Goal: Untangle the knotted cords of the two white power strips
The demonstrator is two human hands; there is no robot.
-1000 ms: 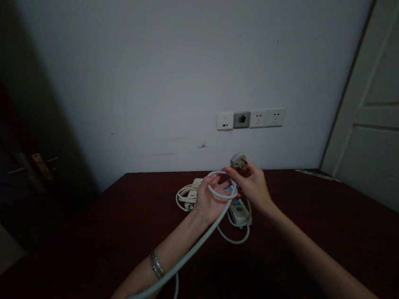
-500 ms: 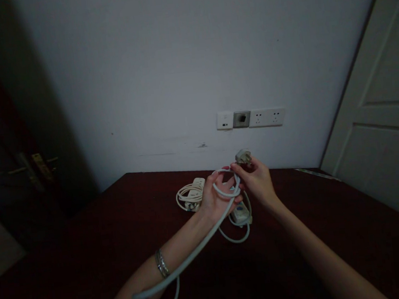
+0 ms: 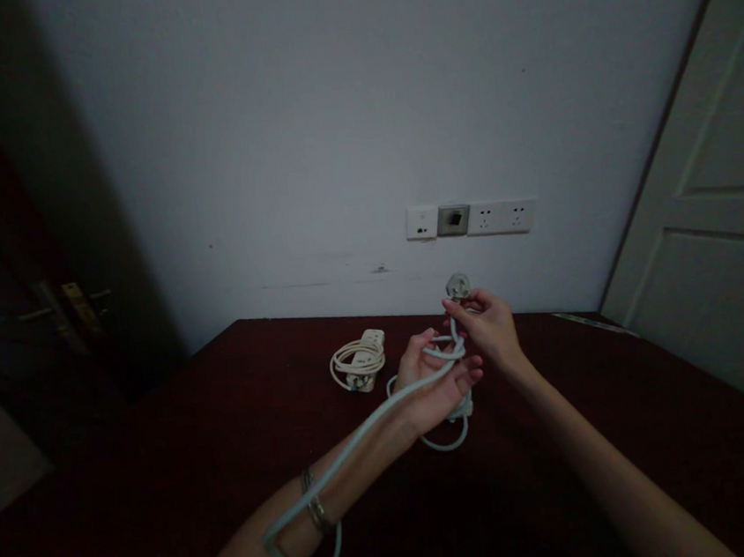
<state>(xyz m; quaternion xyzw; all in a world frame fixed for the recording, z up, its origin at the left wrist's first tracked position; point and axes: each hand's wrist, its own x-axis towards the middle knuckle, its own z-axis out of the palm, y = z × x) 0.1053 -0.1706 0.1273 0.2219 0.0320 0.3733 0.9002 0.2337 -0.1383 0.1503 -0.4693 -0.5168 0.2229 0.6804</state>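
A white power cable [image 3: 367, 428] runs along my left forearm, hangs in a loop below the wrist, and crosses the palm of my left hand [image 3: 433, 401]. That hand is turned palm up, its thumb apart and its fingers loosely extended, with a knotted loop of the cable lying over it. My right hand [image 3: 495, 329] pinches the cable just below its plug [image 3: 458, 285], whose pins face me. Behind my left hand, mostly hidden, a power strip [image 3: 468, 408] lies on the table with a loop of cable beside it.
A second power strip [image 3: 373, 339], with its cream cord wound around it, rests to the left on the dark red table [image 3: 278, 395]. Wall sockets [image 3: 500, 218] sit above the table's back edge. Doors stand at the left and right.
My right hand has raised the plug slightly and turned its pins toward me. My left hand has moved down and right, its fingers opening under the loop, which has drawn smaller.
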